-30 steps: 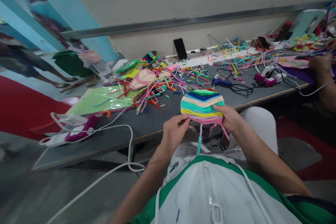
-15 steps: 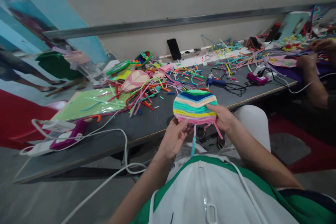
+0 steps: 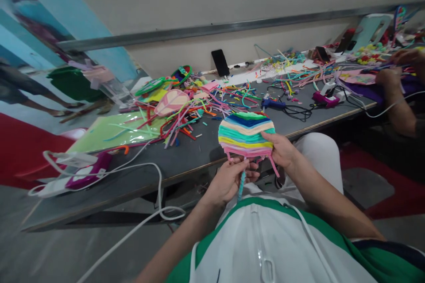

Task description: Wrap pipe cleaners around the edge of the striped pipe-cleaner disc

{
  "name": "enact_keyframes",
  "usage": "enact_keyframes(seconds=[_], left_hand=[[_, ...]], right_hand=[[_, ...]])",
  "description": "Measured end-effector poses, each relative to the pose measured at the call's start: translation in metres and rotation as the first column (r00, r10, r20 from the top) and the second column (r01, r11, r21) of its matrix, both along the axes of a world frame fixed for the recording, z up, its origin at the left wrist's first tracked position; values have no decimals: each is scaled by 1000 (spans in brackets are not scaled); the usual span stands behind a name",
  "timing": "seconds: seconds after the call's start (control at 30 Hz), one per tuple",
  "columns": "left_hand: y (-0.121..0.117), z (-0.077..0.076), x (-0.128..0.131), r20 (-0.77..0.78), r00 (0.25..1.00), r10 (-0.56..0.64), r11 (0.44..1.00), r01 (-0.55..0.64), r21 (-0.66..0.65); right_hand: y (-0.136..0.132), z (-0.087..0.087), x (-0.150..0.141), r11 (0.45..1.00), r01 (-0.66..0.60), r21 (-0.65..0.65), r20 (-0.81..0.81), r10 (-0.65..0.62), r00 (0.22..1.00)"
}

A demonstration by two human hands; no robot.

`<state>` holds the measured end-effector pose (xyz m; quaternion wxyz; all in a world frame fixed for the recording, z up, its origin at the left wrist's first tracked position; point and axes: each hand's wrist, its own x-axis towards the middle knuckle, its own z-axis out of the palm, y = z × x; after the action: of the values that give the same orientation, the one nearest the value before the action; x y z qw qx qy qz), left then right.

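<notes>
A rounded panel of striped pipe cleaners (image 3: 246, 131), in green, blue, peach, teal, yellow and pink bands, is held just off the table's front edge, over my lap. My right hand (image 3: 282, 149) grips its right side, thumb on top and the fingers hidden underneath. Below the panel, my left hand (image 3: 232, 179) closes its thumb and fingers around the upper end of a twisted lilac-and-teal pipe cleaner stem (image 3: 242, 184). Loose pink ends dangle from the panel's lower edge on both sides of that stem.
Many loose pipe cleaners (image 3: 186, 121) cover the table (image 3: 199, 154) beyond the panel. A blue glue gun (image 3: 272, 103) lies behind it. A phone (image 3: 219, 63) leans on the partition. White cables (image 3: 156, 181) loop at left. At right are another person's hands (image 3: 390, 78).
My left hand has moved from the panel's lower left edge rightward and down to the hanging stem, closing on it. My right hand keeps its hold. The camera view has shifted slightly.
</notes>
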<state>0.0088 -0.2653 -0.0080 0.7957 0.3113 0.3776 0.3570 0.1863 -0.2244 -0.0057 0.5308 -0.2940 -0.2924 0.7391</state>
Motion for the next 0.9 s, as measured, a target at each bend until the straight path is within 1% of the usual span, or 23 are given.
enact_keyframes(seconds=[0.13, 0.3, 0.43, 0.53, 0.6, 0.73, 0.83, 0.9], left_hand=[[2, -5, 4, 18, 1000, -21, 1000, 20, 22], [-1, -14, 7, -2, 1000, 15, 996, -15, 85], [-3, -18, 7, -13, 1000, 22, 990, -20, 137], [-3, -21, 7, -23, 1000, 19, 990, -16, 144], [-3, -22, 6, -10, 1000, 23, 992, -22, 125], [-3, -21, 6, 41, 995, 89, 992, -93, 85], [-3, -19, 5, 69, 983, 169, 980, -175, 94], [-3, -18, 5, 102, 975, 196, 973, -206, 103]], right_hand=[[0, -1, 0, 1000, -28, -7, -21, 28, 999], [1, -3, 0, 997, -36, -70, -64, 31, 997], [2, -5, 0, 996, -62, -65, -81, 57, 995], [2, -5, 0, 995, -66, -79, -76, 60, 995], [1, -5, -1, 996, -47, -82, -64, 41, 997], [1, -4, 0, 998, 4, -64, -45, -7, 999], [2, -6, 0, 998, 16, -52, -60, -19, 998], [2, -7, 0, 999, 22, -42, -64, -25, 998]])
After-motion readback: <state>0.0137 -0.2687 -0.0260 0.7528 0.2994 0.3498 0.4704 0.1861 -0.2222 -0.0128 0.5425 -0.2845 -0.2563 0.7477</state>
